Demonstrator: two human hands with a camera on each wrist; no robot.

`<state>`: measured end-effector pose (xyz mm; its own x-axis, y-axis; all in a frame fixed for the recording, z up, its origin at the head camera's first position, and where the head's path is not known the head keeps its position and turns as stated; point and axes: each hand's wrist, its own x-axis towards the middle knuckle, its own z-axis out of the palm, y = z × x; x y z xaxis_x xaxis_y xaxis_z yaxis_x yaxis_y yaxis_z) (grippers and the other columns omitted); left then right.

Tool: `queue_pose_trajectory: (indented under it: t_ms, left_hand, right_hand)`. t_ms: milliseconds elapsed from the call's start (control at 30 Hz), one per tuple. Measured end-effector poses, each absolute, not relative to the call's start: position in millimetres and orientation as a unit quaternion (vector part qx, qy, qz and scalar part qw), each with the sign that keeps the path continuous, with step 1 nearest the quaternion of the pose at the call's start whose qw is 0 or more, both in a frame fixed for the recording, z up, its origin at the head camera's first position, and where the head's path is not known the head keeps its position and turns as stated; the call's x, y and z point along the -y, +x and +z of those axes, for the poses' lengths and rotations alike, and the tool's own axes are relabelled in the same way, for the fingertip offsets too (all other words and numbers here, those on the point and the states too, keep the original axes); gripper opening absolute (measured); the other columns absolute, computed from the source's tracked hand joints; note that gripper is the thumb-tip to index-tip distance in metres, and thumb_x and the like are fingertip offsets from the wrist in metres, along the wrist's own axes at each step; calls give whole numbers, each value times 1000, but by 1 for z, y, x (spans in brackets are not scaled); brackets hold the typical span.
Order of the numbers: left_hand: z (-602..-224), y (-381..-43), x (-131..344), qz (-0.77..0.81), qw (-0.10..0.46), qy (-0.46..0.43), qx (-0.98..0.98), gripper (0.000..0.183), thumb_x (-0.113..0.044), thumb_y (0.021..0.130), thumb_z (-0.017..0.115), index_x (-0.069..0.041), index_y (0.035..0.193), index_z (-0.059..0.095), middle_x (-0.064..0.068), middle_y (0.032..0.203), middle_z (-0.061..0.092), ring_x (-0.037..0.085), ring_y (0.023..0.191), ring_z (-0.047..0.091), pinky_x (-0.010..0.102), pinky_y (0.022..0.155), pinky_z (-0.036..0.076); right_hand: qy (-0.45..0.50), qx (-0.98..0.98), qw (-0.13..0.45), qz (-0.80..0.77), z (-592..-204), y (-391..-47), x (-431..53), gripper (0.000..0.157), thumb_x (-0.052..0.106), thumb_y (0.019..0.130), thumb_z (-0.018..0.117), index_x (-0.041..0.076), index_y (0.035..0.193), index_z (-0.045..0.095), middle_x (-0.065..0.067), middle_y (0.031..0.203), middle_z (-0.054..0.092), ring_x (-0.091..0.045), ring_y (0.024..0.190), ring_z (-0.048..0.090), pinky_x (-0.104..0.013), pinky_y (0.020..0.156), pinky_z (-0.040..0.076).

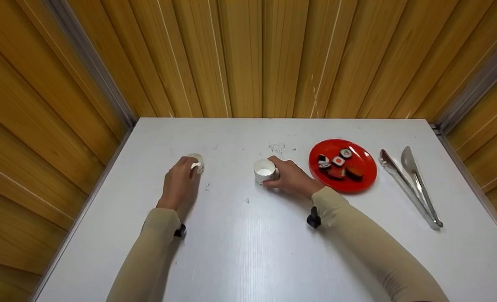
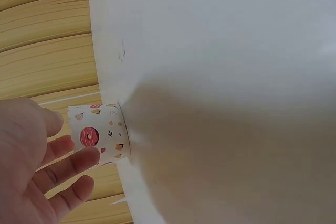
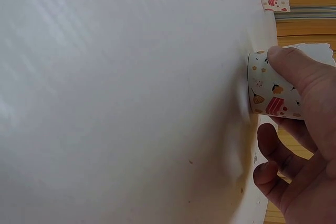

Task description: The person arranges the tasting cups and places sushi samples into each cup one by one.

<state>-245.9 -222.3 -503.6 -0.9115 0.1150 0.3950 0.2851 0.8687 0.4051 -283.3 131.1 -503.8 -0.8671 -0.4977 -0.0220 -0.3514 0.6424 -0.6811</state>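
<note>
Two white paper cups with scalloped rims and printed cakes and sweets stand upright on the white table. My right hand (image 1: 292, 178) grips the nearer-to-centre cup (image 1: 261, 176), its thumb lying along the printed wall in the right wrist view. The other fingers of that hand curl below the cup (image 3: 278, 90). At the left cup (image 1: 200, 167), my left hand (image 1: 177, 180) has its fingertips by the rim. In the left wrist view its fingers are loosely bent and spread beside the printed cup (image 2: 105, 135), with the thumb tip just off the rim.
Right of the right hand lies a red plate (image 1: 368, 178) with several small sushi pieces (image 1: 338, 161). Metal tongs (image 1: 416, 195) lie spread beside the plate. Wood-patterned panels (image 1: 240, 58) stand behind the table (image 1: 240, 251) and on both sides.
</note>
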Motion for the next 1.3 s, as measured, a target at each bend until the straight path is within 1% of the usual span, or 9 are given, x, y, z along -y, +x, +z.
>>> queue_pose_trajectory:
  t_ms: [67,300,667,800,933,1000,1100,1200,1300]
  left_hand:
    - [-502,-246,220,-230,189,-108,949,20,-5,101,64,-2,121,68,16,125,67,34,107,69,45,84,57]
    - [-499,-244,214,-231,209,-127,942,20,-6,101,65,-2,120,68,15,125,66,31,91,71,43,73,58]
    - [-496,-244,204,-234,234,-152,931,19,-6,100,66,-1,117,69,15,119,68,25,81,68,40,69,57]
    - [-493,-243,198,-234,236,-160,929,18,-8,100,66,-1,117,69,16,117,70,21,73,63,40,68,57]
    - [-492,-243,191,-233,254,-178,922,17,-9,100,68,-1,115,71,16,114,72,18,64,54,41,67,56]
    - [-491,-244,188,-226,267,-191,917,17,-9,99,69,-2,114,71,16,112,73,20,64,55,43,67,55]
    - [-490,-244,183,-219,280,-206,912,15,-9,98,69,-2,112,72,15,109,74,24,72,62,44,68,53]
    - [-487,-244,177,-220,281,-220,908,15,-9,98,69,-3,111,71,14,109,74,28,81,67,44,69,51]
    - [-484,-242,170,-223,280,-228,905,15,-9,98,70,-3,112,71,14,109,74,29,84,68,44,69,51]
  right_hand:
    - [-238,-898,104,-354,-504,-283,-132,61,26,85,87,14,136,55,-2,126,69,-20,115,61,-46,106,45]
    - [-252,-898,96,-347,-503,-280,-133,61,25,85,87,13,136,56,-3,125,69,-23,114,62,-46,106,46]
    - [-250,-899,94,-347,-503,-278,-134,60,25,84,88,15,135,56,-3,125,69,-23,114,62,-47,105,45]
    - [-254,-894,95,-357,-504,-277,-135,60,23,85,87,14,136,56,-3,125,69,-21,114,62,-46,106,45]
    - [-258,-892,93,-359,-505,-277,-137,59,23,85,87,14,135,56,-3,124,70,-21,113,63,-46,105,46]
    - [-259,-893,92,-356,-506,-277,-137,59,23,85,87,14,134,56,-3,125,70,-21,113,63,-46,106,46]
    - [-259,-893,93,-355,-505,-277,-138,59,23,85,87,14,134,56,-4,126,70,-22,115,63,-47,106,46]
    - [-257,-899,90,-344,-505,-277,-140,60,25,85,87,14,135,56,-4,125,70,-23,114,63,-46,105,46]
    - [-256,-903,87,-335,-504,-277,-141,62,26,84,87,14,136,56,-3,124,70,-24,111,63,-46,103,47]
